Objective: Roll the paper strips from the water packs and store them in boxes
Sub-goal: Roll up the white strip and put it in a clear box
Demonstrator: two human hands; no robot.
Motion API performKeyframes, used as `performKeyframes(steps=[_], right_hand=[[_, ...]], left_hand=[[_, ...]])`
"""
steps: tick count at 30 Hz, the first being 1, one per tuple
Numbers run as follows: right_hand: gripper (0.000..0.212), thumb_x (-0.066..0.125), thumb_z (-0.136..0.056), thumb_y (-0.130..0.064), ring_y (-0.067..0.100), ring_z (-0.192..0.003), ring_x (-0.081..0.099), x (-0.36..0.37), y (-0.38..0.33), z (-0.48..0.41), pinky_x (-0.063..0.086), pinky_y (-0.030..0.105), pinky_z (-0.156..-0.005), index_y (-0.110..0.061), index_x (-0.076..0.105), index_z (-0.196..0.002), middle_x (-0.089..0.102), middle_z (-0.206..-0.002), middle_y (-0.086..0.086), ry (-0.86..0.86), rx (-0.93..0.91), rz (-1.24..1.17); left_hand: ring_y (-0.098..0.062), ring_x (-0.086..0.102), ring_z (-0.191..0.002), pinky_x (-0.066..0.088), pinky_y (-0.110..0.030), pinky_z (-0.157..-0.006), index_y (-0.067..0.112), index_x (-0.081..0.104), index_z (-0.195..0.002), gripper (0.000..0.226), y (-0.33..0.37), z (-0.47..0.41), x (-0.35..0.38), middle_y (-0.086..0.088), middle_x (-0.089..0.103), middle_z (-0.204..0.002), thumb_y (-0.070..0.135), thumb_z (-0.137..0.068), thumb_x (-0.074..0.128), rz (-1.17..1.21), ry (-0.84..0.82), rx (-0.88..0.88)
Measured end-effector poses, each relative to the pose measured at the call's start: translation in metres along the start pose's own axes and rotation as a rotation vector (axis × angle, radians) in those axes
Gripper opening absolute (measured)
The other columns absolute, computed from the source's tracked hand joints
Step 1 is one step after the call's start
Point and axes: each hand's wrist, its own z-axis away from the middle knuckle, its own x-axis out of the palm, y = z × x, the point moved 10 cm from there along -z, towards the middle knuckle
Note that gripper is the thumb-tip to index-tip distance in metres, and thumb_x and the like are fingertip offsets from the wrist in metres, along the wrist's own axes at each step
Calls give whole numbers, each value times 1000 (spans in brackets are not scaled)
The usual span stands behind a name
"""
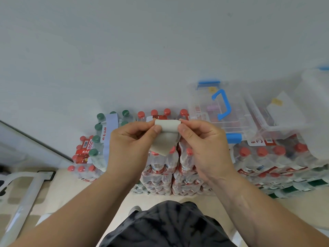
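With the left hand [131, 139] and right hand [201, 139] each pinching an end of the half-rolled paper strip [166, 135], keep the turns tight, edges aligned, until the loose tail below is wound in.

White paper strip [164, 139]; red and green bottle caps [244, 151]; blue box handle [223, 103].

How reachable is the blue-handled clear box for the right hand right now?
Probably yes: the blue-handled clear box sits on water packs just beyond the right hand, nothing between, though it pinches the paper strip.
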Motion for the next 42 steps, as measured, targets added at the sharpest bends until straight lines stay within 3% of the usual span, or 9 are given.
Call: performKeyframes(steps=[4,7,11,16,20,26,31,36,42], right_hand=[[8,75,-79,-23,15,-76,69,1,1,-5,61,35,-69,-28,80,-84,78,-83,-3,-5,15,-5],[12,71,-88,-10,6,-75,70,2,-1,-8,56,22,-64,-20,77,-92,78,-82,-6,-36,36,-27],[19,76,-74,-24,15,-78,75,5,1,-2,59,27,-70,-24,74,-93,79,-83,1,-68,57,-9],[19,72,-87,-1,15,-79,73,8,3,-2,58,25,-67,-18,70,-95,78,-85,3,-93,34,5],[22,71,-86,4,12,-80,71,8,4,-4,58,24,-69,-16,69,-94,77,-84,-1,-107,28,-23],[37,80,-78,-8,21,-79,76,6,11,-3,62,32,-69,-15,60,-108,78,-82,5,-108,90,32],[33,91,-63,-29,20,-76,74,-1,16,-3,64,38,-71,-18,69,-85,76,-79,2,-40,80,275],[27,92,-66,-27,19,-71,71,-5,18,-7,61,39,-67,-17,70,-77,75,-76,3,-30,104,327],[20,86,-76,-29,15,-65,62,2,21,-8,56,29,-63,-15,72,-75,71,-71,0,-139,114,376]], left_hand=[[-22,70,-79,61,-41,-77,11,71,-83,17,2,0,7,-6,75,-83,17,-69,78,96,-80,-3],[-17,65,-71,57,-31,-64,10,71,-101,25,6,0,15,-3,69,-76,3,-78,75,107,-138,3],[-17,73,-82,61,-32,-78,13,76,-94,22,6,-2,11,-3,78,-85,-3,-78,74,119,-121,-1],[-16,73,-78,58,-26,-69,12,75,-87,23,0,1,10,-1,78,-85,-8,-78,72,118,-161,-48],[-19,70,-76,58,-31,-63,22,78,-95,19,-5,2,15,-10,76,-89,14,-78,74,128,-222,-124],[-15,68,-67,53,-23,-57,14,77,-97,17,-4,-2,14,-8,72,-76,2,-86,71,94,-158,-108],[-34,70,-84,61,-34,-71,20,78,-94,19,-4,-6,7,-31,67,-99,4,-88,71,113,-76,-80],[-20,73,-80,58,-26,-67,13,75,-100,16,-7,-6,8,-19,73,-90,3,-90,67,126,-76,-98],[-26,74,-86,60,-32,-72,16,76,-100,17,-7,-7,11,-20,73,-93,4,-91,67,123,-85,-95]])
